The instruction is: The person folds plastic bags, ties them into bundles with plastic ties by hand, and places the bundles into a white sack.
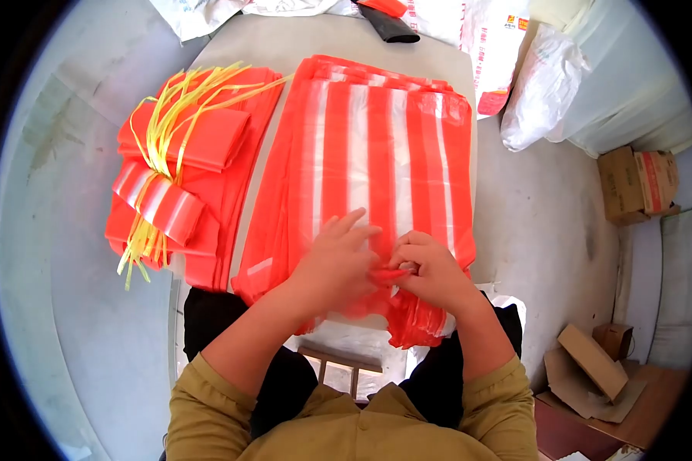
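A thick stack of red-and-white striped plastic bags (377, 154) lies in front of me, its near edge bunched and hanging toward my lap. My right hand (434, 273) is closed in a pinch on a gathered bit of red plastic bag at the near end of the stack. Beside it, my left hand (338, 261) is over the bags with fingers spread, somewhat smeared by motion. Its thumb side is close to the pinched plastic; whether it touches is unclear.
Left of the stack lie folded red bags (238, 184), with a rolled striped bag (158, 203) and yellow strips (158, 138) on top. White printed sacks (496, 54) and a white plastic bag (546, 88) are at the back. Cardboard boxes (630, 184) stand at right.
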Demonstrator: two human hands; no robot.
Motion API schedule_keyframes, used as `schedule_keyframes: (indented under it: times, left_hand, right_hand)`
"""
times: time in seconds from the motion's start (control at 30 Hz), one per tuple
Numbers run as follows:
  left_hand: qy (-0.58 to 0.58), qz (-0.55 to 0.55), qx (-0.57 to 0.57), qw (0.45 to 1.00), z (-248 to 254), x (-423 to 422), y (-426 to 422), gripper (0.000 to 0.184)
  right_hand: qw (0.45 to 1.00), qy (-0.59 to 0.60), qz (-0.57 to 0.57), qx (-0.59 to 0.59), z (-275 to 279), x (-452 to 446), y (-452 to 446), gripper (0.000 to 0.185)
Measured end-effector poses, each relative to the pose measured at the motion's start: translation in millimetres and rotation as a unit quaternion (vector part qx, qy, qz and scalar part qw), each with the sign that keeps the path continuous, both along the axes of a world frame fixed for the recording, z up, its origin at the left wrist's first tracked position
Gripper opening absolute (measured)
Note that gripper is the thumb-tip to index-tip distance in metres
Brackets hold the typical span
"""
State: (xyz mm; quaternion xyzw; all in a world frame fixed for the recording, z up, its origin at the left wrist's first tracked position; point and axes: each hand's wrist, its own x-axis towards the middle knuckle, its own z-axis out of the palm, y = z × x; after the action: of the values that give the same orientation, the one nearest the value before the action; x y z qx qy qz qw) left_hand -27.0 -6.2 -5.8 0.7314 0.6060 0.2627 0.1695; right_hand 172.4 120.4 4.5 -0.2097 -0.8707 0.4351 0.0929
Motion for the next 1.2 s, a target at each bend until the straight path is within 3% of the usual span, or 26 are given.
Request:
schedule_keyframes:
  times: [0.1,0.2,0.23,0.3,0.4,0.43,0.53,0.63,0.87,0.93,1.13,1.2]
  left_hand:
    - [0.040,-0.036,-0.035,0.998,7,-5,3,0.036]
    - [-0.232,0.095,-0.027,0.968,-1,-20,-8,0.030]
    - [-0.275,0.149,-0.004,0.950,0,-27,-11,0.030]
    - [-0.356,0.254,0.045,0.898,5,-40,-15,0.031]
    - [-0.520,0.355,0.003,0.777,18,-49,-23,0.040]
    - [-0.574,0.365,-0.014,0.733,14,-51,-24,0.048]
    - [-0.649,0.346,-0.035,0.676,3,-55,-26,0.056]
    - [-0.627,0.325,-0.035,0.707,7,-52,-27,0.062]
    - [-0.608,0.306,-0.074,0.728,10,-48,-31,0.052]
    - [-0.612,0.291,-0.107,0.728,6,-46,-34,0.048]
    - [-0.487,0.323,-0.103,0.805,8,-30,-48,0.052]
    - [-0.523,0.286,-0.119,0.794,13,-26,-54,0.058]
  right_hand:
    - [0.994,-0.004,-0.047,-0.104,5,5,-6,0.009]
    - [0.963,0.044,-0.108,-0.244,3,7,-11,0.007]
    - [0.954,0.057,-0.109,-0.274,5,7,-10,0.007]
    - [0.941,0.071,-0.115,-0.309,13,5,-8,0.006]
    - [0.932,0.078,-0.135,-0.328,19,2,-9,0.006]
    - [0.928,0.085,-0.141,-0.335,15,3,-8,0.006]
    - [0.915,0.098,-0.169,-0.352,9,4,-6,0.008]
    - [0.900,0.101,-0.190,-0.380,14,4,-5,0.010]
    - [0.880,0.165,-0.206,-0.396,-3,7,-1,0.013]
    - [0.880,0.161,-0.207,-0.395,1,6,-2,0.013]
    - [0.888,0.129,-0.210,-0.387,6,6,-5,0.011]
    - [0.902,0.097,-0.192,-0.374,9,6,-5,0.010]
